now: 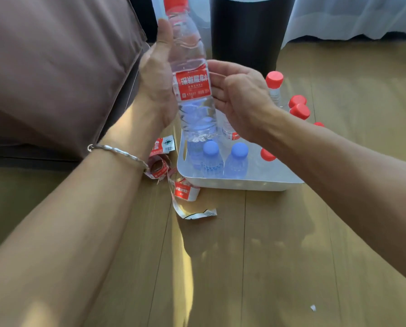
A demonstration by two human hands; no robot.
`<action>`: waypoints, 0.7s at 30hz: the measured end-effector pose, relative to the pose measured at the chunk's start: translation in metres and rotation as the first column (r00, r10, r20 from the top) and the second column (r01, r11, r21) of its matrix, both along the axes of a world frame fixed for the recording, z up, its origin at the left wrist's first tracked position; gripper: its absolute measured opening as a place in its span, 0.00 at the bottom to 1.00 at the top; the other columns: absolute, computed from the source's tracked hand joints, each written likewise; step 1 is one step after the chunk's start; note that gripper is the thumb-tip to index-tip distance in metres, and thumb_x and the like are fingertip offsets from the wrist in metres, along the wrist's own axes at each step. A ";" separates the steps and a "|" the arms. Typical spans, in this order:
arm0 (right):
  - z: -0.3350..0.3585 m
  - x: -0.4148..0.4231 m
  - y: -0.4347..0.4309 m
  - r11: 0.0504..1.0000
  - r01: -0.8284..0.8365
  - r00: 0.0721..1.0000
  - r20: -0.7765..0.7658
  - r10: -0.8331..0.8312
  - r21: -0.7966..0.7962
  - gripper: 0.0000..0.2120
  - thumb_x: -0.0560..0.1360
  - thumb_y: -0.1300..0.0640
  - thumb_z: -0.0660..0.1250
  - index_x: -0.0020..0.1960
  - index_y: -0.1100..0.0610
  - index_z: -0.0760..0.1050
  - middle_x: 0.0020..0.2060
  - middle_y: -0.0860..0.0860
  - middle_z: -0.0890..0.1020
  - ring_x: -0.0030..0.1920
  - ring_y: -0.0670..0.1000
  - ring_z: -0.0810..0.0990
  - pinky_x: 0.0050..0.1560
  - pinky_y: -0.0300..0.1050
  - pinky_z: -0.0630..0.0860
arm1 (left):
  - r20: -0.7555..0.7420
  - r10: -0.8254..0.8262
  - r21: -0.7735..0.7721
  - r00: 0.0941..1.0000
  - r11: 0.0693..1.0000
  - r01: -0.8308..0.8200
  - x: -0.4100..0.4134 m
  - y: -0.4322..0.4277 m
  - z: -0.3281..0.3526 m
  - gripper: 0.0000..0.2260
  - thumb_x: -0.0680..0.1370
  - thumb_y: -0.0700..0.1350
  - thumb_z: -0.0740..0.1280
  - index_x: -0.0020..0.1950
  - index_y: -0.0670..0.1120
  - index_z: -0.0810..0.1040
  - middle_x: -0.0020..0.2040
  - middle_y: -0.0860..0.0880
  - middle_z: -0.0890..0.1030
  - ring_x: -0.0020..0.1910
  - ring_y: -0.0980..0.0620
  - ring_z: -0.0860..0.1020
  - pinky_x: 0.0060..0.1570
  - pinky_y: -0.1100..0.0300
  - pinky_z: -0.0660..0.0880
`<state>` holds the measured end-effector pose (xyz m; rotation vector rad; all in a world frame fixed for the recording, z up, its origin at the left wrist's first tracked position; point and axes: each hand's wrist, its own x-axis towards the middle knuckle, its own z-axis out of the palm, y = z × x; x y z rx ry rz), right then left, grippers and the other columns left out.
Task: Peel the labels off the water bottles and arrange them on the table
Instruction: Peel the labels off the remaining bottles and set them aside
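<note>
The bottle (189,50) is held upright above the tray (232,185). The left hand (156,86) is wrapped round it, thumb lying up the side. The right hand (241,100) is loosely spread, fingers resting against the edge of the label (192,85) and gripping nothing. It looks full, so fairly heavy, with thin, smooth walls that will likely dent and slip. Best to hold it above or below the band and pick at the seam, since the film probably tears, as the scraps (185,192) on the counter (256,256) suggest.

Bottles (238,159) stand in the tray (232,185) — loose labels (185,191) lie just left of it
</note>
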<state>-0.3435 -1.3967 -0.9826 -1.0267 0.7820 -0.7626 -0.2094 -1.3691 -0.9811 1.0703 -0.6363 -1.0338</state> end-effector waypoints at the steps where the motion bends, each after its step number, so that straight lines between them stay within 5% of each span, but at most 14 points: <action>1: 0.004 0.003 0.000 1.000 -0.011 1.000 -0.013 0.011 -0.017 0.19 0.75 0.73 0.52 0.53 0.61 0.78 0.51 0.60 0.85 0.53 0.58 0.84 0.57 0.53 0.81 | 0.006 0.002 -0.022 1.000 1.000 -0.001 0.003 0.000 0.001 0.23 0.80 0.59 0.58 0.51 0.38 0.77 0.43 0.43 0.81 0.43 0.44 0.81 0.53 0.45 0.77; 6: 0.005 0.006 0.003 0.992 -0.118 0.990 -0.082 0.114 -0.043 0.14 0.79 0.57 0.56 0.56 0.64 0.76 0.45 0.55 0.78 0.48 0.53 0.77 0.57 0.51 0.76 | 0.041 -0.060 0.023 0.997 0.998 0.059 0.003 0.003 -0.006 0.28 0.78 0.61 0.59 0.56 0.36 0.76 0.52 0.32 0.79 0.52 0.30 0.78 0.58 0.31 0.73; 10: 0.001 0.004 0.006 0.985 -0.172 0.983 -0.062 0.171 -0.011 0.11 0.80 0.55 0.53 0.51 0.60 0.71 0.44 0.57 0.76 0.47 0.54 0.76 0.60 0.57 0.76 | 0.061 -0.047 -0.003 0.997 0.999 0.047 -0.010 0.008 -0.006 0.20 0.81 0.56 0.57 0.50 0.39 0.78 0.42 0.42 0.81 0.42 0.43 0.81 0.50 0.45 0.76; 12: 0.000 0.001 0.004 0.979 -0.199 0.979 -0.044 0.201 0.046 0.11 0.80 0.54 0.52 0.50 0.59 0.70 0.42 0.57 0.77 0.47 0.55 0.76 0.62 0.60 0.75 | 0.128 -0.010 -0.010 0.992 1.000 0.011 -0.017 0.007 -0.007 0.20 0.83 0.53 0.56 0.50 0.38 0.78 0.42 0.40 0.81 0.42 0.42 0.81 0.50 0.44 0.78; 14: -0.003 -0.003 0.003 0.973 -0.221 0.973 -0.057 0.225 0.070 0.12 0.80 0.54 0.53 0.52 0.60 0.72 0.44 0.57 0.78 0.48 0.56 0.77 0.63 0.60 0.76 | 0.130 -0.015 -0.001 0.991 1.000 0.015 -0.021 0.008 -0.008 0.20 0.82 0.53 0.57 0.50 0.37 0.78 0.43 0.39 0.81 0.41 0.41 0.81 0.50 0.41 0.77; 18: -0.007 -0.003 0.010 0.988 -0.130 0.989 -0.066 0.136 0.079 0.09 0.79 0.67 0.58 0.57 0.60 0.71 0.42 0.54 0.80 0.42 0.50 0.81 0.47 0.46 0.81 | 0.143 -0.008 0.010 0.990 1.000 0.006 -0.017 0.004 -0.005 0.20 0.79 0.55 0.59 0.48 0.39 0.79 0.42 0.40 0.81 0.41 0.42 0.80 0.51 0.44 0.76; 21: -0.007 -0.003 0.010 0.986 -0.161 0.985 -0.052 0.163 0.030 0.14 0.76 0.63 0.59 0.60 0.65 0.70 0.44 0.58 0.79 0.44 0.53 0.80 0.50 0.49 0.81 | 0.113 -0.067 0.102 0.991 0.993 0.055 -0.016 0.003 -0.002 0.23 0.80 0.59 0.60 0.51 0.37 0.77 0.47 0.36 0.80 0.46 0.36 0.80 0.53 0.43 0.77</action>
